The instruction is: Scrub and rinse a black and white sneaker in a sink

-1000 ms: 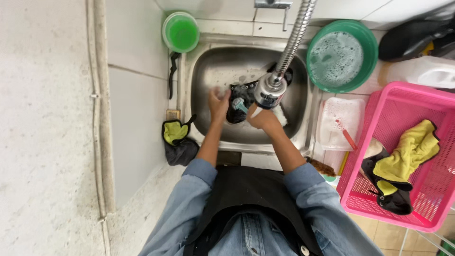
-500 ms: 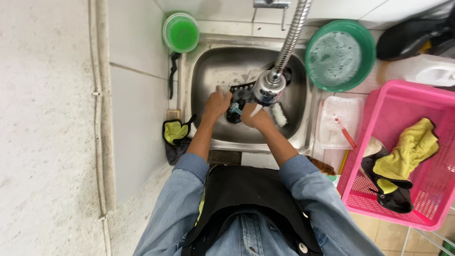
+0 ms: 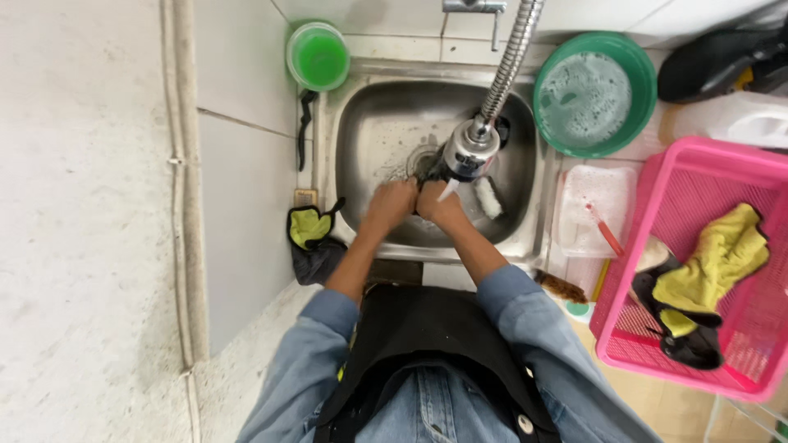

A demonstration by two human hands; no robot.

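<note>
My left hand [image 3: 390, 203] and my right hand [image 3: 441, 207] are pressed together, both fisted, over the near part of a steel sink [image 3: 373, 107]. They grip a dark cloth [image 3: 424, 167]; only a small part of it shows beyond my knuckles, near the drain. A chrome spray head [image 3: 469, 151] on a flexible metal hose hangs just above and beyond my right hand. A small white object [image 3: 489, 198] lies in the sink to the right of my right hand.
A green basin of soapy water [image 3: 593, 90] stands at the back right, a green cup [image 3: 318, 56] at the back left. Right of the sink are a clear tub [image 3: 593, 205] and a pink basket [image 3: 739, 176] holding a yellow cloth [image 3: 714, 261]. A yellow-and-black cloth [image 3: 310, 234] hangs at the sink's left corner.
My hands have drawn back from under the spray head toward the sink's near edge and closed tighter together, hiding most of the dark cloth.
</note>
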